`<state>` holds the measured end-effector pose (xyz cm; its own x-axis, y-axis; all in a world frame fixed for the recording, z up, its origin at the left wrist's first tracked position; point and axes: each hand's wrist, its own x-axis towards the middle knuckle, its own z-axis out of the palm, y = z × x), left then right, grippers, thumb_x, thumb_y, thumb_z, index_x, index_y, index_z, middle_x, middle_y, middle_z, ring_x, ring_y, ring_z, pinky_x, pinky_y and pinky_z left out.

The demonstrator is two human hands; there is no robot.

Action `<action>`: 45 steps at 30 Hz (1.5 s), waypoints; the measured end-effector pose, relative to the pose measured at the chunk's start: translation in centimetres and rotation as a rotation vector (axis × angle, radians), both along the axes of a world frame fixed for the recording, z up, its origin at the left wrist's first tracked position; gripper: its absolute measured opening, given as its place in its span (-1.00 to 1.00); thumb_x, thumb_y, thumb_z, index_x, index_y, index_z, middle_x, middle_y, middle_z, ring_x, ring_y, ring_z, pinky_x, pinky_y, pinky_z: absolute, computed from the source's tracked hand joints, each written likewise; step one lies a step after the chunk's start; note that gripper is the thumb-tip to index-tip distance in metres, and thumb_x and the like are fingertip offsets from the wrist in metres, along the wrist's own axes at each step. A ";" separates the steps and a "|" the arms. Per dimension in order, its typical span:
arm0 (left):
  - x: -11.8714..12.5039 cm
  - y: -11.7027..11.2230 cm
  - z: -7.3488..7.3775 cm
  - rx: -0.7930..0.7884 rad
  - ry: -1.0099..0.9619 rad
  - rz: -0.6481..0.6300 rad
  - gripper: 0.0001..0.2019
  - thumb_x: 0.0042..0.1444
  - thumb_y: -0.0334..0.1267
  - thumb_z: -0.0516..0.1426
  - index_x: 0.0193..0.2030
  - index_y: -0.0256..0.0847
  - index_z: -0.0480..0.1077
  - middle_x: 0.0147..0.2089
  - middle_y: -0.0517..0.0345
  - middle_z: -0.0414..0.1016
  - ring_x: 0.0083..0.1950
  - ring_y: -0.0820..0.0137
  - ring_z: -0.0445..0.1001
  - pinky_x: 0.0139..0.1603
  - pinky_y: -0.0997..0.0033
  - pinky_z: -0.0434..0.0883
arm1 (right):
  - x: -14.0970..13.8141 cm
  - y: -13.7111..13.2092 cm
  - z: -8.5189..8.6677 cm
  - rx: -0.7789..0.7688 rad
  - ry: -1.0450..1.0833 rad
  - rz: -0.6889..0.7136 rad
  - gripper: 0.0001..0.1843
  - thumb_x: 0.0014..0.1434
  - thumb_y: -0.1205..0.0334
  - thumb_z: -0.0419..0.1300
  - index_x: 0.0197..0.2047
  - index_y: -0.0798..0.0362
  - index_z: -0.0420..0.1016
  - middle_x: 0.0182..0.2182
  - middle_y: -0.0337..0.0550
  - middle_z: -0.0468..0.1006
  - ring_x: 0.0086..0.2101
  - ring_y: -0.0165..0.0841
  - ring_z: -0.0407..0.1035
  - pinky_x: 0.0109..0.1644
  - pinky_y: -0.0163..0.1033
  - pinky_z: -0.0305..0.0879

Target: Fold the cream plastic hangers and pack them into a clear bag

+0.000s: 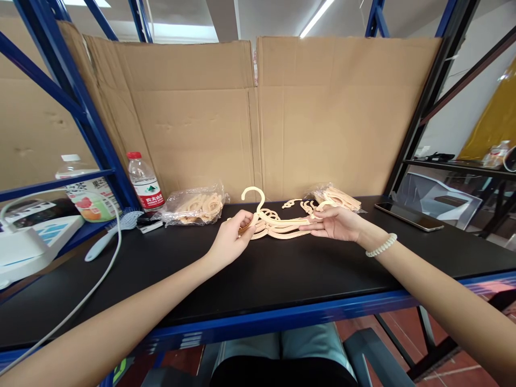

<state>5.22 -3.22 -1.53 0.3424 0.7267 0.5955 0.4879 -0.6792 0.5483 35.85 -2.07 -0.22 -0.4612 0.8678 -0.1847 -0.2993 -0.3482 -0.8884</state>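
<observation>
Two hands are holding a cream hanger [288,222] between them over the middle of the black surface [262,285].
From the left, a brush [108,236] is lying near a red-capped bottle [147,185], and a clear bag [197,204] of cream pieces is resting beside that bottle; next, the left hand [231,236] is pinching the hanger close below its upright hook, more cream pieces [278,233] are lying around and beneath it, the right hand [336,224] is gripping the far end between thumb and fingers, a second bag [342,198] is sitting just behind that hand, and a phone [409,216] is lying farther right.
</observation>
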 end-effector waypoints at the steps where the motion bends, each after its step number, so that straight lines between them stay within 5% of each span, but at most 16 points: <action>1: 0.0 0.0 0.0 0.001 0.003 0.001 -0.92 0.16 -0.24 0.06 -0.24 -0.17 0.29 -0.32 0.18 0.43 -0.28 0.38 0.45 -0.20 0.39 0.39 | 0.0 0.0 0.0 -0.007 -0.007 -0.004 -0.93 0.11 0.43 0.20 -0.40 0.13 0.40 -0.13 0.06 0.60 0.03 -0.11 0.43 0.16 -0.10 0.33; 10: 0.1 -0.3 0.1 0.002 0.021 -0.025 -0.91 0.19 -0.23 0.04 -0.21 -0.16 0.29 -0.31 0.19 0.44 -0.27 0.39 0.45 -0.22 0.42 0.37 | -0.6 -0.4 0.1 -0.001 -0.064 -0.030 -0.92 0.08 0.43 0.24 -0.40 0.13 0.41 -0.31 -0.02 0.64 -0.10 -0.14 0.52 0.06 -0.14 0.42; 30: 0.1 -0.4 0.0 0.089 0.063 -0.007 -0.92 0.20 -0.27 0.02 -0.20 -0.16 0.29 -0.27 0.15 0.47 -0.22 0.36 0.48 -0.17 0.39 0.39 | -0.9 -0.3 -0.6 0.153 -0.148 -0.033 -0.83 0.06 0.37 0.34 -0.43 0.14 0.40 -0.33 -0.05 0.60 -0.16 -0.21 0.55 0.01 -0.24 0.47; 45: 0.2 0.0 -0.5 -0.076 -0.060 0.025 -0.85 0.12 -0.24 0.07 -0.19 -0.18 0.38 -0.30 0.13 0.50 -0.35 0.39 0.47 -0.32 0.40 0.44 | -2.4 -0.9 -1.3 0.379 -0.104 -0.248 -0.71 -0.04 0.33 0.41 -0.41 0.07 0.32 -0.43 -0.23 0.46 -0.24 -0.24 0.56 -0.03 -0.21 0.49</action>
